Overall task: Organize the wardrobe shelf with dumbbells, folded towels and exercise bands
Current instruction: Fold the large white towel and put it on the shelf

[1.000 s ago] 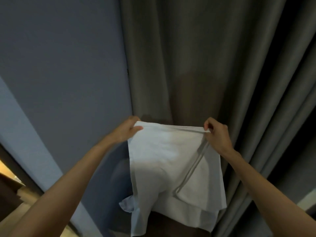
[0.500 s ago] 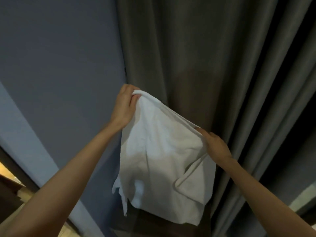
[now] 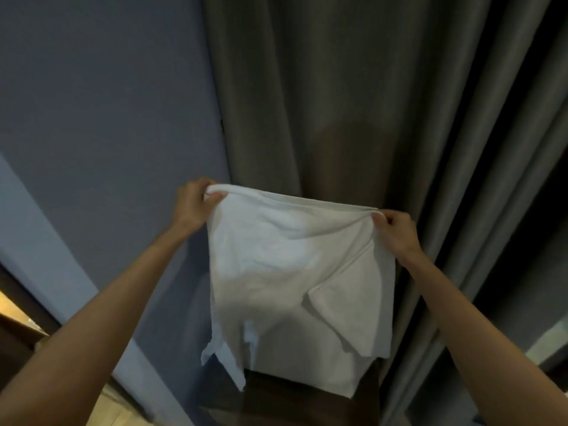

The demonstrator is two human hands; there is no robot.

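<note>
- My left hand [image 3: 192,202] pinches one top corner of the white towel [image 3: 285,272].
- My right hand [image 3: 396,230] pinches the other corner.
- The towel hangs spread before the grey curtain [image 3: 353,103] (partly doubled over).

The white cloth towel [image 3: 292,272] I hold up is soft, matt fabric, rumpled and creased, its hems thin and limp. Behind it, the grey-brown pleated curtain [image 3: 353,103] is heavier cloth, smooth, with a faint sheen along its folds. The blue-grey wall [image 3: 101,103] looks painted, flat and matt. Below the towel, the dark brown wooden surface [image 3: 292,405] seems smooth, with a dull shine.
</note>
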